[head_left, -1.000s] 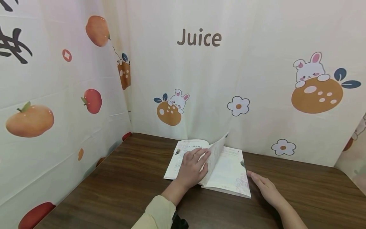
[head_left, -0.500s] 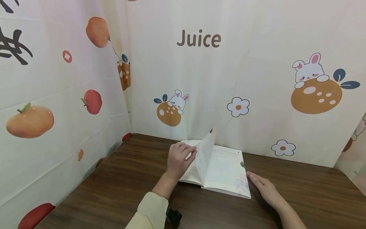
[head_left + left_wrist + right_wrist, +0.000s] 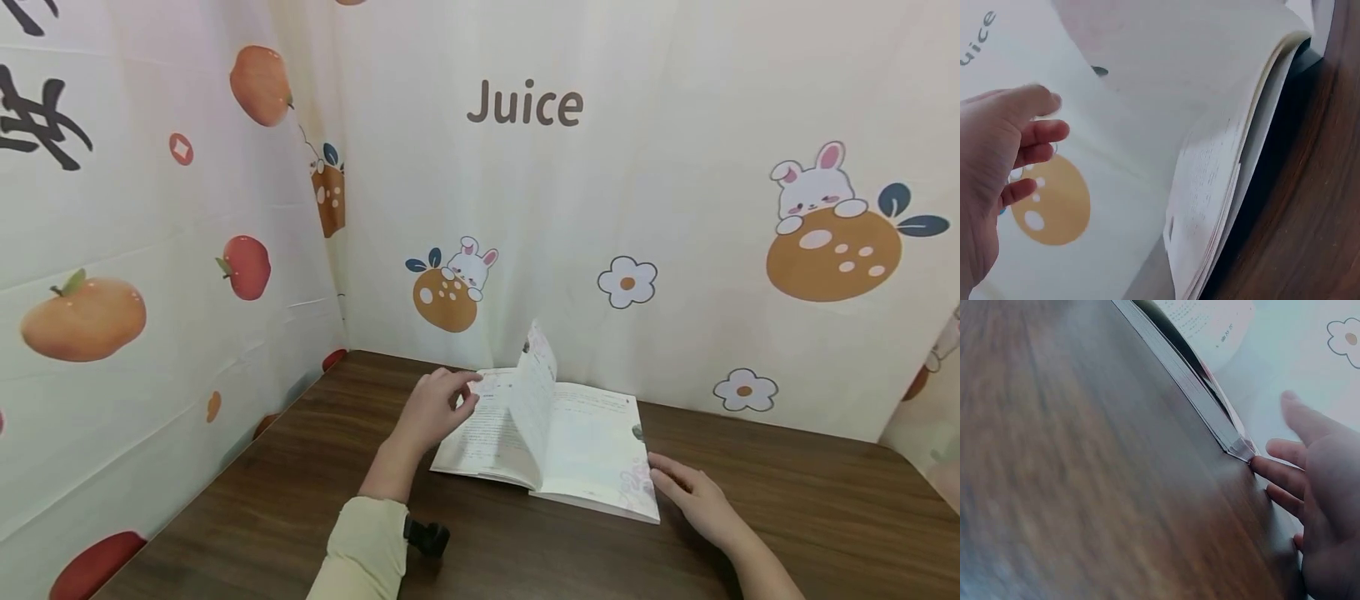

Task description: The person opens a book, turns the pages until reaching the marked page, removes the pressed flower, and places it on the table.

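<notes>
An open book (image 3: 596,450) with white printed pages lies on the brown table. One leaf (image 3: 534,387) stands up near its spine, leaning a little to the left. My left hand (image 3: 435,408) hovers by the left-hand page, fingers loosely bent and thumb apart. In the left wrist view, that hand (image 3: 997,144) has nothing between thumb and fingers, and the raised leaf is off to its right. My right hand (image 3: 697,504) is at the book's right edge. Its fingertips touch the edge of the book (image 3: 1179,378) in the right wrist view, with the thumb lifted.
The wood-grain table (image 3: 300,467) reaches back to a white curtain (image 3: 675,167) printed with fruit, rabbits and flowers. A second printed curtain (image 3: 172,350) runs along the left side. A black wrist device (image 3: 427,537) is strapped at my left sleeve.
My left hand has moved left, off the leaf and away from it. The leaf has swung from leaning right to leaning left. The right hand stays at the book's edge.
</notes>
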Tool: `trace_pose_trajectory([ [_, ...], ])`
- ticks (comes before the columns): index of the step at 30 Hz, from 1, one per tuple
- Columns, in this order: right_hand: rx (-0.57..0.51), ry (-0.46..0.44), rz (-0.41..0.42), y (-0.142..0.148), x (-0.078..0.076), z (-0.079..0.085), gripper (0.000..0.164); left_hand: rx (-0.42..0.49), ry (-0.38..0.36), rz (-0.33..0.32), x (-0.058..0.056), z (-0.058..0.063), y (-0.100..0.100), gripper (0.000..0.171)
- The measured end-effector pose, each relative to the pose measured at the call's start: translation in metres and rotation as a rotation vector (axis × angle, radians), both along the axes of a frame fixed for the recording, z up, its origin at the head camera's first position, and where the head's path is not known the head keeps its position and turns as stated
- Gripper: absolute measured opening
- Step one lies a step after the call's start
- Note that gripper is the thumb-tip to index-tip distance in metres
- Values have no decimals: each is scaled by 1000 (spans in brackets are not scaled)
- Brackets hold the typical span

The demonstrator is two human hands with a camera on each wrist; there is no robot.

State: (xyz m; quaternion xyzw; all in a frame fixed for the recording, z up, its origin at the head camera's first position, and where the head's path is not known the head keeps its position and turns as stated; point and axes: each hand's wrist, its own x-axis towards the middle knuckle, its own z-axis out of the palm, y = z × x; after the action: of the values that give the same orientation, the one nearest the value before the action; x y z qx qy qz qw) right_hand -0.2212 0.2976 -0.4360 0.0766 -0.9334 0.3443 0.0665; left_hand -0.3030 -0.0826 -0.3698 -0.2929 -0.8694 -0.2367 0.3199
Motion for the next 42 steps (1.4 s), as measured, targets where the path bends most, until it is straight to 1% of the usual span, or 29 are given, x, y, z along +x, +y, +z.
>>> trace_pose_trajectory([
  [2, 48, 142, 47, -9, 2, 1, 46, 3, -126, -23, 2, 2, 2, 31],
  [4, 69, 271, 121, -26, 4, 3, 45, 19, -207, -54, 5, 5, 5, 32],
  [5, 62, 302, 166, -37, 5, 4, 47, 27, -234, -62, 6, 6, 6, 31],
  [6, 49, 307, 214, -49, 6, 5, 50, 35, -253, -61, 7, 6, 6, 30],
  [7, 28, 286, 262, -62, 8, 5, 53, 49, -274, -51, 8, 7, 6, 30],
  [9, 5, 206, 330, -85, 10, 6, 61, 82, -312, -23, 9, 7, 4, 34],
  [11, 5, 132, 366, -104, 10, 6, 66, 114, -366, 10, 7, 6, -1, 41],
  [13, 15, 78, 380, -118, 8, 6, 68, 144, -428, 31, 5, 3, -5, 48],
  [15, 28, 53, 387, -126, 6, 5, 67, 169, -493, 40, 2, -2, -9, 53],
  [19, 43, 27, 410, -132, 4, 3, 64, 267, -627, 52, -2, -11, -15, 59],
  [21, 40, 24, 418, -132, 4, 2, 63, 317, -682, 70, -5, -15, -18, 58],
  [23, 35, 28, 422, -131, 4, 1, 61, 334, -729, 100, -9, -19, -21, 55],
  [27, 37, 55, 432, -131, 4, 0, 57, 288, -794, 148, -15, -26, -26, 44],
  [30, 59, 69, 438, -133, 5, 1, 56, 247, -819, 164, -17, -29, -28, 37],
  [33, 93, 74, 433, -135, 5, 1, 56, 217, -827, 175, -17, -32, -28, 30],
  [37, 122, 54, 410, -138, 5, 1, 60, 156, -824, 202, -18, -39, -27, 22],
  [42, 140, 30, 348, -138, 5, 0, 68, 65, -839, 244, -19, -47, -27, 21],
])
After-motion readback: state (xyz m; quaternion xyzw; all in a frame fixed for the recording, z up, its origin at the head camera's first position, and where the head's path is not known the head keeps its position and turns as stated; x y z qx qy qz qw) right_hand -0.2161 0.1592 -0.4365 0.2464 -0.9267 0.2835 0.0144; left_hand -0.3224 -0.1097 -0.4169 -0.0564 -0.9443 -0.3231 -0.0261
